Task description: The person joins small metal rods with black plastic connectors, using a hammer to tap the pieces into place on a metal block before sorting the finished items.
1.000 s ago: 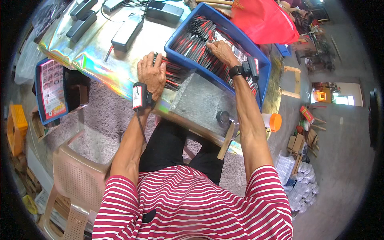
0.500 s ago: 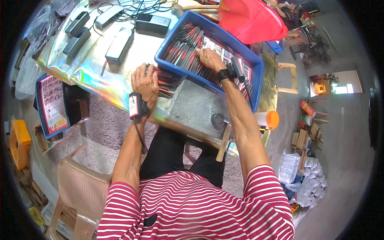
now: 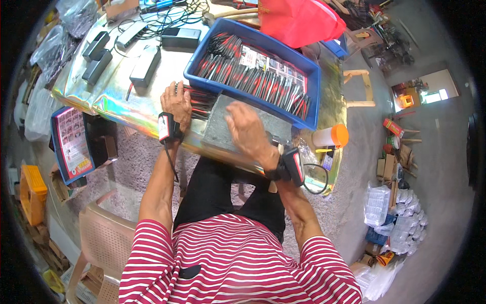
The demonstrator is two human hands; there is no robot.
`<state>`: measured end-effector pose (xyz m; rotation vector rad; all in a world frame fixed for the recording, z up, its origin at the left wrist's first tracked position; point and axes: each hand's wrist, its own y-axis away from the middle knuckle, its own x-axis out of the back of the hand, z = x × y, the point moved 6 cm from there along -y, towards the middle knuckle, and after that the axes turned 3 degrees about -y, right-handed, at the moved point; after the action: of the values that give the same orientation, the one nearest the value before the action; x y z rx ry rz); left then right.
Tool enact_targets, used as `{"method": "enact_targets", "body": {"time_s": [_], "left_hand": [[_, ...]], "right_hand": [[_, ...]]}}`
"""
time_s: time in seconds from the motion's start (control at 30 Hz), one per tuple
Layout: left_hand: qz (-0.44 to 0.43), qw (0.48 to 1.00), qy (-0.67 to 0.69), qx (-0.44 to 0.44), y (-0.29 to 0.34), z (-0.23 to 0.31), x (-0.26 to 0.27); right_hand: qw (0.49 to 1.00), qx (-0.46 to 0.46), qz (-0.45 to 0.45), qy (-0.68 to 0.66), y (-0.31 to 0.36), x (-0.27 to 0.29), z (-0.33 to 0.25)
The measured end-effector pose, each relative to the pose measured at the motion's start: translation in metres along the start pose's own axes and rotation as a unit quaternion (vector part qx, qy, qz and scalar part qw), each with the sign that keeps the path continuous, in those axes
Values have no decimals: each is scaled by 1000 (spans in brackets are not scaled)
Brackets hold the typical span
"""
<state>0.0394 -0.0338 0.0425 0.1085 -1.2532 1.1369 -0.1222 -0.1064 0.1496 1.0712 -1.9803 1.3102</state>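
Note:
My left hand (image 3: pixel 176 104) rests on the table at the left end of a stack of thin black-and-red pieces (image 3: pixel 202 103), fingers stretched out against it. My right hand (image 3: pixel 245 129) is over a grey stone block (image 3: pixel 218 124), slightly blurred, fingers loosely apart with nothing visible in them. Behind the block stands a blue plastic bin (image 3: pixel 318 96), packed with rows of similar thin black-and-red pieces (image 3: pixel 248 76); their exact kind is too small to tell. A printed sheet (image 3: pixel 273 63) lies in the bin. A hammer's dark head (image 3: pixel 273 139) shows beside my right wrist, its handle mostly hidden.
Black rectangular devices (image 3: pixel 180 38) and tangled cables (image 3: pixel 172 17) lie at the back left. A red bag (image 3: pixel 298 23) stands behind the bin. An orange-lidded container (image 3: pixel 331 136) is at the table's right edge. A plastic chair (image 3: pixel 106 233) stands to my left.
My right hand has left the bin and come back toward me over the stone block. The left hand stays at the stack. The view has shifted slightly.

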Motion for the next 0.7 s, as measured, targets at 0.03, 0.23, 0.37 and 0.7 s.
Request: {"method": "enact_targets", "body": {"time_s": [0.03,0.23,0.37,0.7], "left_hand": [[2,1000,-1,-5,-1,2,0],[8,1000,-10,-21,-3,3,3],[36,999,-21,-30,0,-2,1],[14,1000,-25,-11,-3,6,10]], "right_hand": [[1000,0,0,6,11,1,-2],[998,-51,4,-43,27,26,14],[994,-101,31,-32,-7,52,56],[974,-191,-17,121,-98,14,202]]}}
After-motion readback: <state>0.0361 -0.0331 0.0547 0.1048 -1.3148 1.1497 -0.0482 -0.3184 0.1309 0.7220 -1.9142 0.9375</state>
